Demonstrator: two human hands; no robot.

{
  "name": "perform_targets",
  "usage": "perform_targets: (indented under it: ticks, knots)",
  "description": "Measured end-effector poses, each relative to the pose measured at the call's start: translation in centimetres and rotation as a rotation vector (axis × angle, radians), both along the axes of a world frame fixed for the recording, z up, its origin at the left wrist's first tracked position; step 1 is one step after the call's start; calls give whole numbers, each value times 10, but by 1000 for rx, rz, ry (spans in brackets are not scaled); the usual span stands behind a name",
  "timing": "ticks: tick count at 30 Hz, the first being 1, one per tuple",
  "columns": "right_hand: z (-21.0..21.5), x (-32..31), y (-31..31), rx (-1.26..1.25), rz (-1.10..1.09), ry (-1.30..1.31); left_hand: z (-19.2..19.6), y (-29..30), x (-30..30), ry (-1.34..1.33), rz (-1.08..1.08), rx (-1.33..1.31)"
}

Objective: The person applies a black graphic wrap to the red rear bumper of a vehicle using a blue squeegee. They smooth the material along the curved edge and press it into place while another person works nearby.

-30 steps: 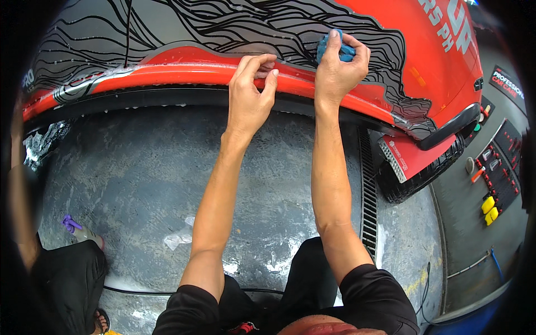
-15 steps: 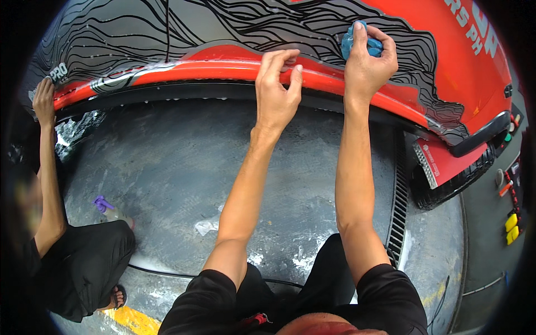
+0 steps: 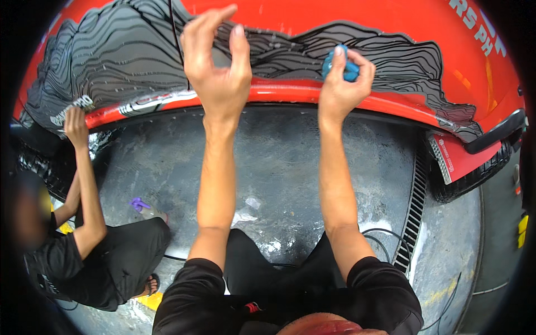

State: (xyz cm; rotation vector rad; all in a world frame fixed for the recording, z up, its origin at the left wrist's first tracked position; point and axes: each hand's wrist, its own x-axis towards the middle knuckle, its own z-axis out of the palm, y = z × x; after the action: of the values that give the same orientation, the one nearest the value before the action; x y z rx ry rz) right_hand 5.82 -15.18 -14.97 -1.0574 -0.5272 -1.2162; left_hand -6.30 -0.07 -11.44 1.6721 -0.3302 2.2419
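A red car body [image 3: 391, 33] with a grey and black wavy-line wrap [image 3: 123, 61] fills the top of the view. My right hand [image 3: 340, 84] presses a small blue pad [image 3: 341, 66] against the wrap just above the red lower edge. My left hand [image 3: 215, 61] is lifted off the panel in front of the grey wrap, fingers spread and curled, holding nothing. Both my forearms rise from my black sleeves at the bottom.
Another person in black crouches at the left, one hand [image 3: 75, 120] on the car's lower edge. A spray bottle with a purple trigger [image 3: 142, 207] lies on the wet grey floor [image 3: 279, 167]. A drain grate [image 3: 413, 212] and a tyre [image 3: 474, 173] are at the right.
My left hand has lifted off the red lower edge and opened up in front of the grey wrap. My right hand keeps the blue pad on the panel. The other person has come further into view.
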Motion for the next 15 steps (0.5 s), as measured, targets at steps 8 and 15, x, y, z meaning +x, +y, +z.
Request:
perform_targets:
  ticks: [8,15]
  knots:
    - [25,8,-28,48,-83,117,132,9,33,122,305,287]
    - [5,-9,-2,-109,-82,26,126,13,46,172,534,321]
